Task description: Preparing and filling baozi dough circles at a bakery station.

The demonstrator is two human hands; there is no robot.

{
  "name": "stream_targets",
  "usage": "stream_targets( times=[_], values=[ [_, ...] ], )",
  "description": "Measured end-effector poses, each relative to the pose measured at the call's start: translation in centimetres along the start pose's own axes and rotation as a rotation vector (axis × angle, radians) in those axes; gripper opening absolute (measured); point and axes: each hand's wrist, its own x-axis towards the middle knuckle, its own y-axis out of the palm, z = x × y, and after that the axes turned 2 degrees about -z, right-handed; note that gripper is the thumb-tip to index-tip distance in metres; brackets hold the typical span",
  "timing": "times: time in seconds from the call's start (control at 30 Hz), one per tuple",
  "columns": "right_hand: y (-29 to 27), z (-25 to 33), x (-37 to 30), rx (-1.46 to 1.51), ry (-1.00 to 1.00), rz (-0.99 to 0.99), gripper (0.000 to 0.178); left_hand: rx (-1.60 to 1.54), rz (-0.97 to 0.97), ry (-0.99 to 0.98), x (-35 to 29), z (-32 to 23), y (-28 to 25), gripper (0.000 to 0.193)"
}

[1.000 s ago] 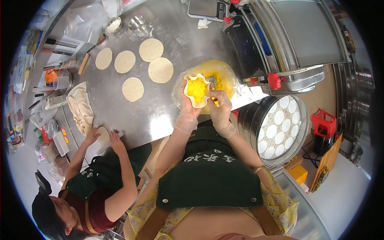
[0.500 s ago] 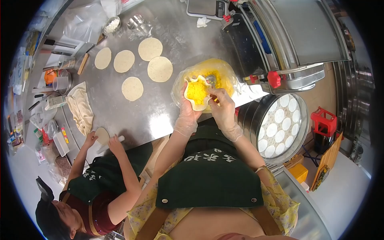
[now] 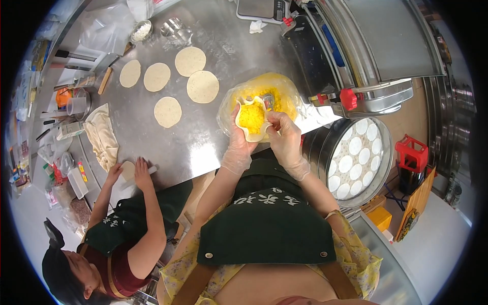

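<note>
My left hand [image 3: 238, 145], in a clear thin glove, cups a round dough wrapper [image 3: 254, 136] heaped with crumbly yellow filling [image 3: 251, 118]. On the right side, the gloved fingers of my right hand [image 3: 287, 143] pinch the wrapper's rim, which stands up in wavy folds. The top of the filling is still exposed. Just beyond my hands sits a bowl lined with a clear plastic bag [image 3: 227, 109], holding more yellow filling and a metal spoon [image 3: 268, 101]. Several flat dough rounds [image 3: 203, 86] lie on the steel table to the left.
At lower left a co-worker's hands [image 3: 143, 178] work a dough round [image 3: 127, 171] with a white rolling pin [image 3: 152, 169]. A machine with red knobs [image 3: 348, 99] stands at right, above a round steamer [image 3: 317, 147] with white paper rounds. A scale [image 3: 262, 10] is at the back.
My right fingers have shifted slightly along the wrapper's right rim, while my left hand stays nearly in place. The co-worker's right hand has flattened over the rolling pin.
</note>
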Motion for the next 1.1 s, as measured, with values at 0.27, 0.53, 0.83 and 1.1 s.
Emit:
stream_targets(
  times=[0.27,0.53,0.83,1.1],
  values=[
    [-0.9,-0.8,1.0,-0.144,-0.232,0.024,0.023,-0.033,0.163,-0.072,0.1,-0.2,-0.8,0.053],
    [-1.0,-0.9,0.5,-0.032,-0.02,0.101,0.029,0.01,-0.009,-0.026,-0.1,0.3,0.0,0.056],
    [-2.0,-1.3,1.9,-0.071,-0.106,0.193,0.029,-0.023,-0.008,-0.094,0.1,0.3,-0.9,0.054],
    [-2.4,-2.0,1.8,-0.054,-0.024,0.177,0.026,0.086,0.054,-0.162,0.2,-0.6,-1.7,0.06]
  ],
)
